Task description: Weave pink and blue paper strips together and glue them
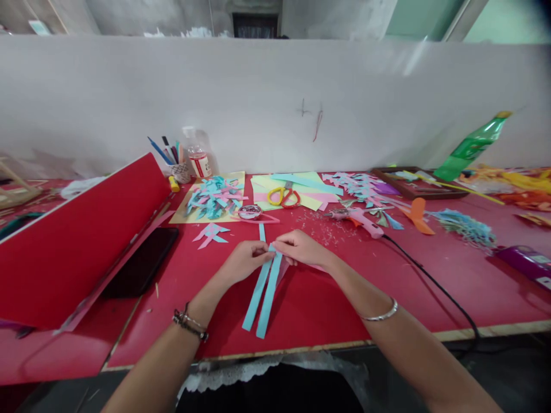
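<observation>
Light blue paper strips [267, 298] hang from between my two hands, their lower ends pointing toward the table's front edge. My left hand [247, 261] pinches them near the top from the left. From the right, my right hand [301, 248] closes on the same spot, fingertips almost touching the left ones. Pink paper shows behind the strips and under my right hand. Another blue strip end [262, 232] sticks out beyond the fingers. A small woven pink and blue paper piece [210, 234] lies to the left. How the strips cross between my fingertips is hidden.
Behind my hands are a heap of folded paper pieces [217, 198], scissors [284, 196] and a tape roll [250, 212]. A pink glue gun [357, 221] with a black cord lies right. A phone [142, 264] rests beside a red board [86, 241] at left. A green bottle [471, 146] leans at far right.
</observation>
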`<action>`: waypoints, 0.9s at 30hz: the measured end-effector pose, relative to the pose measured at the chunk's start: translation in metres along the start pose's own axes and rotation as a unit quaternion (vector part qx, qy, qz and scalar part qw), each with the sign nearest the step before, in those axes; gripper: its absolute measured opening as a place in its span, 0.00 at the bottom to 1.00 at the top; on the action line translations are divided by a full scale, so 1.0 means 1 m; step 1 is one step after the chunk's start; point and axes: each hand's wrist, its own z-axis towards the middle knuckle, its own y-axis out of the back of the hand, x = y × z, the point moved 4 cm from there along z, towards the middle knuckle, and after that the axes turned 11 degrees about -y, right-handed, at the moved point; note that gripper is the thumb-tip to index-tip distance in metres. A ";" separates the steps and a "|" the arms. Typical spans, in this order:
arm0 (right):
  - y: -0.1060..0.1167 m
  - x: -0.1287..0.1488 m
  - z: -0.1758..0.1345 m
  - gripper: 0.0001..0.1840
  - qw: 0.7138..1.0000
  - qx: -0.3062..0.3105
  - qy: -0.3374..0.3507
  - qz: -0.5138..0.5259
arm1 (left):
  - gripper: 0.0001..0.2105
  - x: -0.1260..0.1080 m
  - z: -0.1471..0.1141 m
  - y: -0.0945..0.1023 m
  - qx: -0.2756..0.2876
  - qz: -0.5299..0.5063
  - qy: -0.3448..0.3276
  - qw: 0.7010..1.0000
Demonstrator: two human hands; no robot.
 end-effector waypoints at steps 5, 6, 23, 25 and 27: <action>0.006 0.001 0.002 0.16 0.999 -0.036 0.036 -0.001 | 0.15 -0.003 0.000 0.003 -0.018 0.018 0.014 1.000; 0.006 0.002 0.002 0.16 0.998 -0.038 0.042 -0.004 | 0.15 -0.003 0.000 0.003 -0.016 0.018 0.011 1.000; -0.002 0.016 0.001 0.16 0.981 -0.135 0.100 -0.100 | 0.15 -0.005 0.000 0.011 -0.103 0.008 -0.003 0.995; 0.001 0.014 0.002 0.17 0.975 -0.174 0.091 -0.100 | 0.15 -0.009 0.000 0.013 -0.108 -0.012 -0.005 0.994; 0.004 0.011 0.004 0.16 0.967 -0.213 0.099 -0.098 | 0.14 -0.012 0.000 0.014 -0.092 -0.046 -0.005 0.995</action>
